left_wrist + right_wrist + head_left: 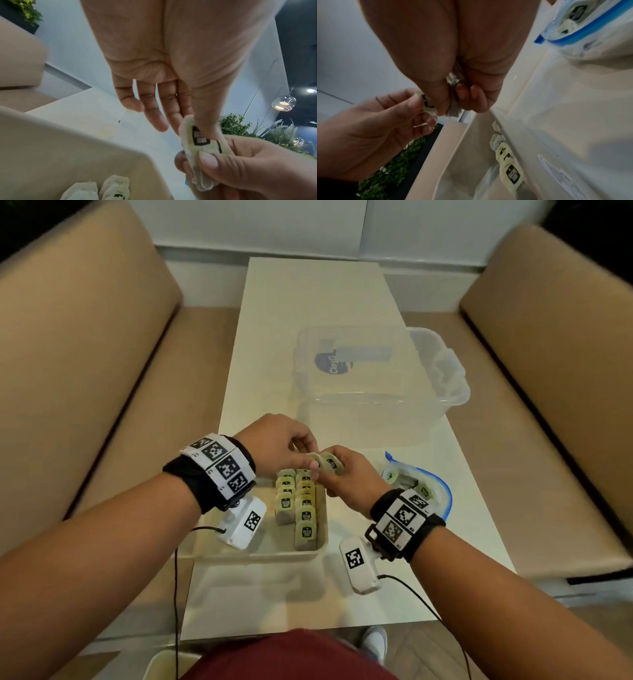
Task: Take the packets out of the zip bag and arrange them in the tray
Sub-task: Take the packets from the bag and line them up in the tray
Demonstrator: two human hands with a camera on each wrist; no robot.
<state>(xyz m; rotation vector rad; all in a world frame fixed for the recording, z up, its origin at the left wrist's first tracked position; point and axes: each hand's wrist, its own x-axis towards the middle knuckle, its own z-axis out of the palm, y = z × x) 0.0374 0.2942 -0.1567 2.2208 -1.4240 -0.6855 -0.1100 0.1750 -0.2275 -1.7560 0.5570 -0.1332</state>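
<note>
While hands [310, 462] pinch packets [325, 462], tub [376, 364] reads "ClayG".

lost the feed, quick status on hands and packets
Left hand and right hand both pinch packets above tray. Two rows placed. Zip bag still holds some. Nothing blocking.

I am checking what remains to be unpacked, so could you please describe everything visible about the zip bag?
The zip bag is clear, thin, crinkled plastic with a blue zip strip along its mouth. It lies slumped on the pale table, to the right of the tray and just beyond the right wrist. Its mouth gapes open. Several pale green packets with dark labels are still inside, jumbled rather than stacked. Neither hand touches it; only the table and its own contents do.
</note>
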